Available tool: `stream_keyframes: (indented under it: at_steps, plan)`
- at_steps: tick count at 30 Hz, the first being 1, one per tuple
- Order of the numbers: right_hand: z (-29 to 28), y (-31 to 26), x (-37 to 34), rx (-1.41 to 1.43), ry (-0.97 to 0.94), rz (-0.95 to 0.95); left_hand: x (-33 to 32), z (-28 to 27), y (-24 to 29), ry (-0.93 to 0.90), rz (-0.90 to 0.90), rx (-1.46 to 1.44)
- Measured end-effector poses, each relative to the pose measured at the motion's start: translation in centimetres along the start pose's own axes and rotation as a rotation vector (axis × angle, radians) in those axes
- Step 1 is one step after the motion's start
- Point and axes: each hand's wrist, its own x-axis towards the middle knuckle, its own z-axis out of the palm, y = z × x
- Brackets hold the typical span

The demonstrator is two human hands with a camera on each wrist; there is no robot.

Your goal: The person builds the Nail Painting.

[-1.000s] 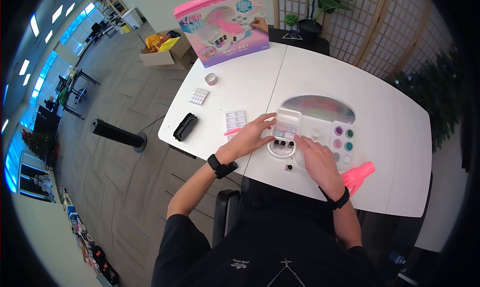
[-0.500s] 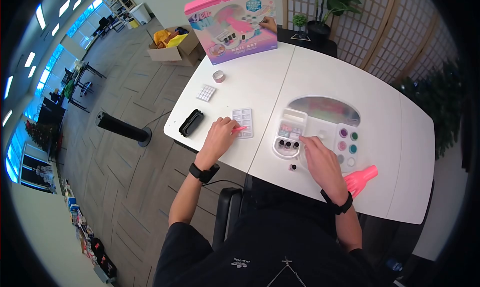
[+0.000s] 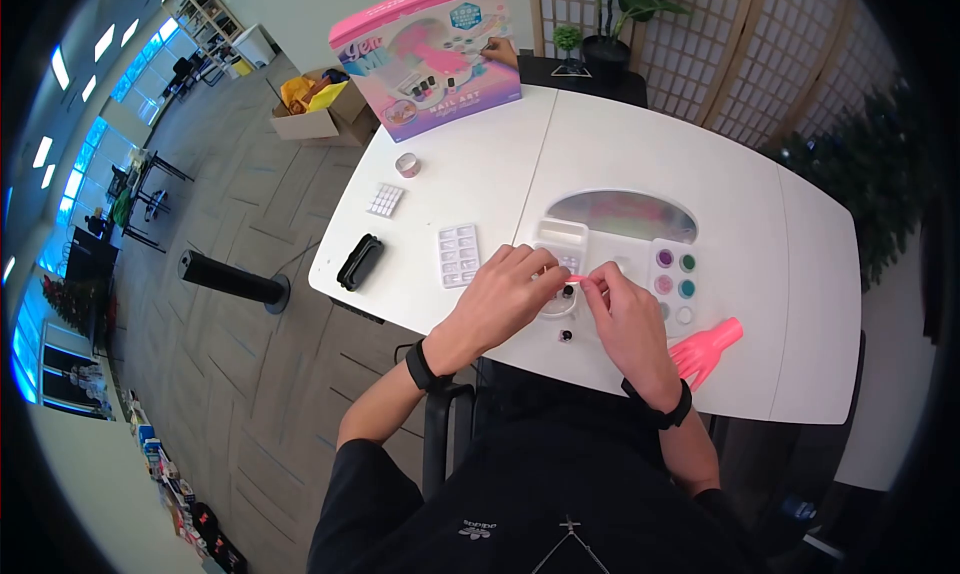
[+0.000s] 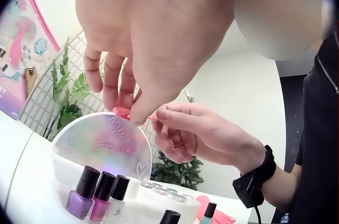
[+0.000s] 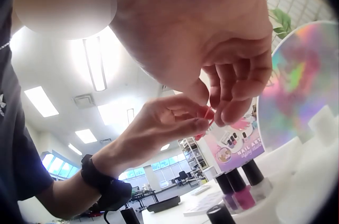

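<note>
My left hand holds small pink tweezers above the white nail station. Opposite it, my right hand pinches the thin end of the tweezers, so the two hands meet fingertip to fingertip. Below in the left wrist view stand a purple nail polish bottle and two others with black caps. Behind the hands rises the station's rounded iridescent mirror. A further small bottle stands in front of the station. To the right lies a pink model hand, near a tray of coloured pots.
Left of the station lie a white compartment tray, a black case, a sheet of small white squares and a round tub. The nail art box stands at the table's back edge.
My left hand went left to the compartment tray, picked up the pink tweezers there and brought them back over the station. My right hand has lifted off the station and now pinches their end.
</note>
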Motion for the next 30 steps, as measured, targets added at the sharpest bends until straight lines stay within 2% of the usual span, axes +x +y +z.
stream_keyframes:
  at_steps: [5, 14, 17, 23, 27, 30]
  plan:
    - [0.3, 1.3, 0.6, 0.029, -0.024, -0.001, 0.5, 0.5, -0.6, -0.028, 0.047, 0.032]
    - [0.6, 2.4, 2.2, 0.058, 0.004, -0.013, 3.4, 1.1, -3.1, -0.118, -0.012, -0.093]
    - [0.4, 1.8, 1.8, 0.045, 0.004, 0.055, 4.3, 2.3, -5.2, -0.05, -0.001, -0.07]
    - [0.6, 3.3, 0.7, -0.017, -0.12, 0.097, 5.0, 5.4, -8.0, -0.157, -0.097, 0.07]
    - [0.7, 3.6, 0.5, -0.006, -0.148, 0.105, 5.2, 6.2, -8.6, -0.243, -0.092, 0.157]
    - [0.5, 3.4, 0.3, -0.003, -0.141, 0.095, 5.0, 6.6, -8.7, -0.235, -0.052, 0.176]
